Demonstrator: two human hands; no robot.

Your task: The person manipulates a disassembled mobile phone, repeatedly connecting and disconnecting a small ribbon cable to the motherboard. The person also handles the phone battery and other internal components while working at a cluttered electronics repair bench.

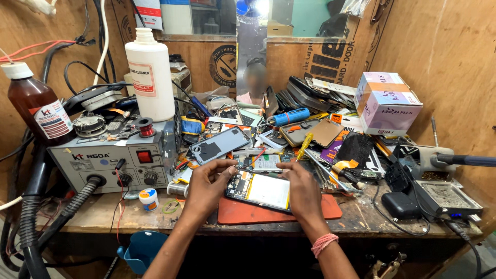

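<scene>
An opened phone (261, 190) with its back off lies on an orange mat (279, 211), its pale battery facing up. My left hand (209, 183) rests on the phone's left end, fingers curled at its top corner. My right hand (301, 183) presses on the phone's right side, fingertips at the top edge, and seems to grip a yellow-handled screwdriver (304, 145) that sticks up from it. A grey phone back cover (219, 145) lies just behind the left hand.
A grey hot-air station (111, 157) stands at left with a white bottle (150, 75) on it and a brown bottle (39, 106) beside. Phone parts, a blue cylinder (291, 116), a pink box (387, 103) and a black device (447, 199) crowd the bench.
</scene>
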